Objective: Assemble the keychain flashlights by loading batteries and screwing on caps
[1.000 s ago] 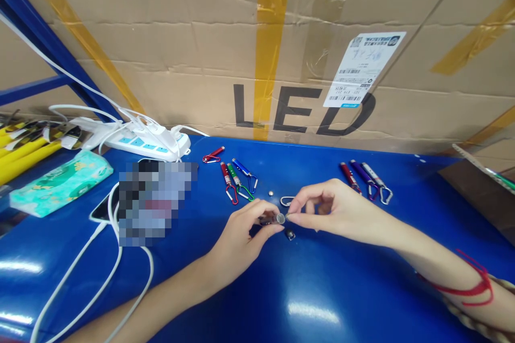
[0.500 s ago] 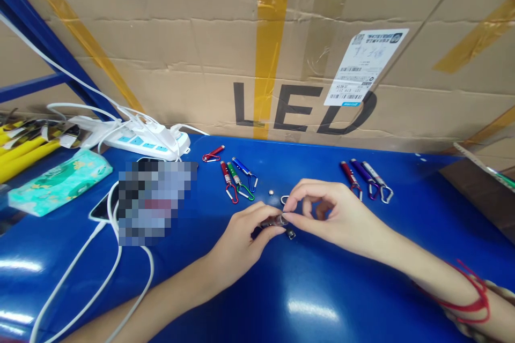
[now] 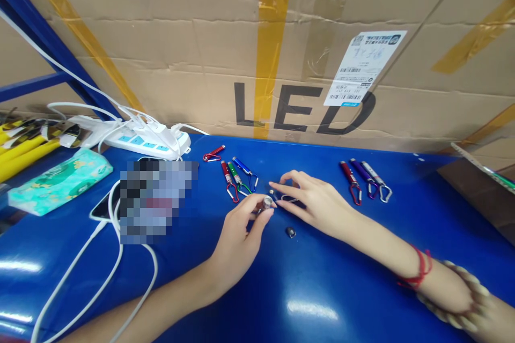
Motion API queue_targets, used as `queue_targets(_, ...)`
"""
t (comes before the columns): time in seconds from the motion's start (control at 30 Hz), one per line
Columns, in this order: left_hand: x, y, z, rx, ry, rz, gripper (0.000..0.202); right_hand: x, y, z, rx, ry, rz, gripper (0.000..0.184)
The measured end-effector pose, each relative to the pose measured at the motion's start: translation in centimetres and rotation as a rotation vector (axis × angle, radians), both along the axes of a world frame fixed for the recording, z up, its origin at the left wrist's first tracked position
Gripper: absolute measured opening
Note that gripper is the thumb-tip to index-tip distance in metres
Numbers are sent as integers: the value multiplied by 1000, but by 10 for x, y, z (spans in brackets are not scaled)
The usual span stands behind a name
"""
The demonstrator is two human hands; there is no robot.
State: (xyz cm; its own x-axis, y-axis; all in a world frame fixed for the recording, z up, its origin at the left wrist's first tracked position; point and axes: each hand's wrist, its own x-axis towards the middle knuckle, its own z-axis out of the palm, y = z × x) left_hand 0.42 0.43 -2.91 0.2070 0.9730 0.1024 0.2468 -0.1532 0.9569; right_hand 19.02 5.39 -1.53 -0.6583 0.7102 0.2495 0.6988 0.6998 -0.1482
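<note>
A: Biggest first. What at the back?

B: Cardboard box (image 3: pixel 257 48) marked LED, filling the whole rear. Below, blue table (image 3: pixel 322 289), with a power strip (image 3: pixel 148 142) and a tissue pack (image 3: pixel 60 182) off to the left.

A: And the hands?

B: Left hand (image 3: pixel 237 236) pinched shut on a small torch barrel (image 3: pixel 263 204), held just above the middle of the table. Right hand (image 3: pixel 317 201) open, fingers stretched out flat, gripping nothing visible.

A: Around them?

B: Key-ring torches (image 3: pixel 237 179) lying loose: three just beyond the left hand, one red farther back, three more well to the right.

A: Changed from a second ago?

B: Yes. Then, right fingertips pressing at the barrel's mouth. Now off the barrel and reaching past, toward a wire clip (image 3: pixel 290 199) and a button battery (image 3: pixel 272 192) on the table. Touching the battery or only beside: cannot tell.

A: Meaning for the work?

B: Likely one cell pushed home and another piece being fetched. Barrel not yet closed, judging by the black cap (image 3: pixel 290 232) lying apart on the table, just this side of the right hand.
</note>
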Motion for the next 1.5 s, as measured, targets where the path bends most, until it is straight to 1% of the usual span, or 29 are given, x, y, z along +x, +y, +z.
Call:
queue_targets(0.1,0,0,2,-3,-1,-13,11,-3,2,-10,13,-63,26,30)
queue_targets(0.23,2,-4,1,-9,-13,-19,10,-3,3,-12,-5,-24,-3,22)
queue_targets(0.3,2,-6,1,6,-35,-28,9,-3,3,-10,-64,18,-24,17)
queue_targets(0.43,3,-9,3,76,-71,-43,9,-1,4,-6,-253,69,-40,10)
queue_targets(0.5,3,-9,4,85,-65,-46,10,0,4,-6,-305,61,-34,12)
queue_targets(0.57,3,-8,4,82,-48,-51,9,1,3,-7,-321,36,-33,13)
queue_targets(0.67,2,-7,3,89,-24,-52,9,1,0,-5,-305,-13,-37,13)
queue_targets(0.8,0,-5,3,102,-5,-47,11,-4,-5,0,-224,-76,-18,10)
queue_targets(0.97,0,-2,5,95,15,-32,11,-11,-12,-5,-13,-213,-39,8)
queue_targets(1.03,-1,-1,6,99,17,-27,11,-12,-14,-8,37,-238,-47,9)
queue_targets(1.17,-3,1,8,110,10,-13,12,-11,-14,-10,37,-240,-49,9)
queue_targets(1.37,-4,1,9,87,53,-30,12,-9,-13,-2,-84,-164,-47,8)
queue_targets(1.5,-3,1,11,86,70,-35,13,-8,-13,0,-89,-150,-32,7)
